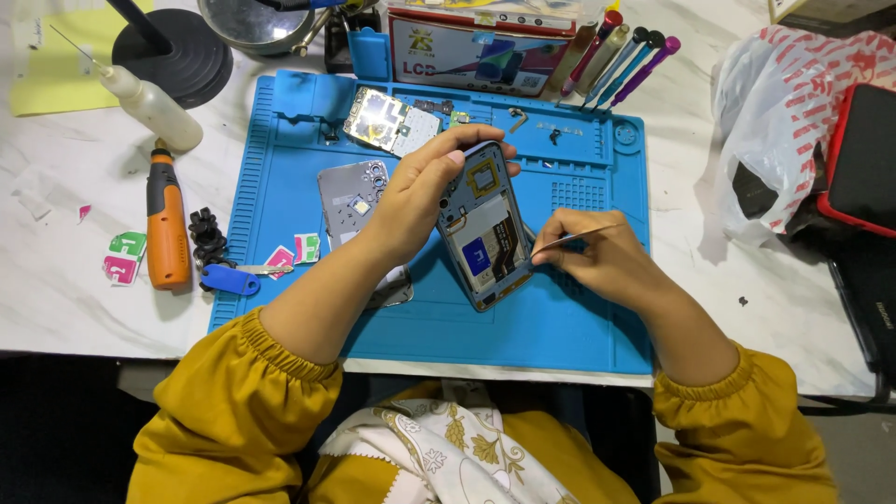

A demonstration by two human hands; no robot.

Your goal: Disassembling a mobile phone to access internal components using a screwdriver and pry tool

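My left hand (420,191) grips an opened phone (483,229) by its top end, holding it tilted above the blue work mat (579,317). The phone's inner frame faces up, showing a gold coil, a blue patch and a dark flex cable. My right hand (597,257) pinches metal tweezers (571,239) whose tips touch the phone's right edge. The grey back cover (350,196) lies on the mat under my left wrist. A removed circuit board (390,121) rests at the mat's top.
An orange electric screwdriver (166,224), a squeeze bottle (149,103) and a blue-handled tool (229,278) lie left of the mat. A parts box (476,51) and several pens (621,61) stand behind. A plastic bag (784,131) and red-edged device (863,159) sit right.
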